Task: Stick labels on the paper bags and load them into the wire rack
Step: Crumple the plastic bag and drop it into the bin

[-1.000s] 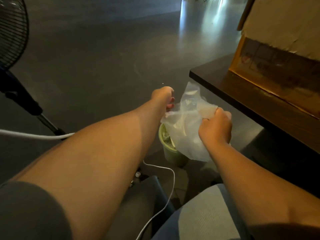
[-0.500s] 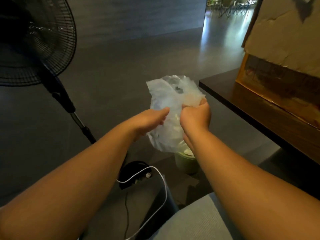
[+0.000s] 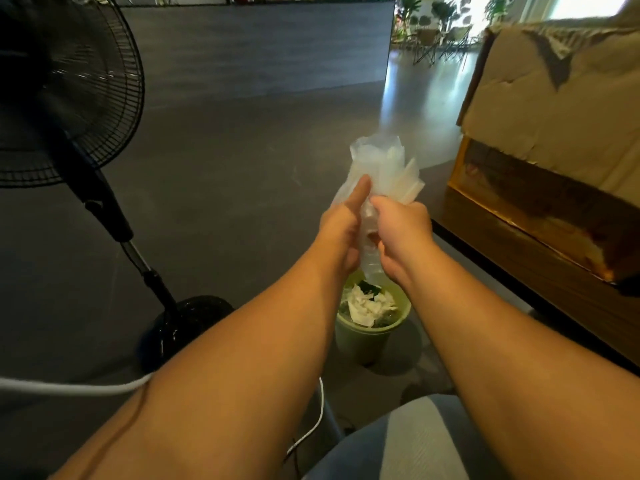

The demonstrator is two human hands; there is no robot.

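Above the round pale-green waste bin, the crumpled clear plastic wrapper has risen and bunched tighter, right hand fisted round it, left hand pinching it, thumb raised; paper bags unseen, so labelling waits.

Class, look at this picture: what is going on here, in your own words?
A person holds a crumpled clear plastic bag with both hands, above a green bin of paper scraps on the floor. The right hand grips the bag's middle; the left hand holds it beside that, thumb up. A fan stands to the left. No paper bags, labels or wire rack are in view.
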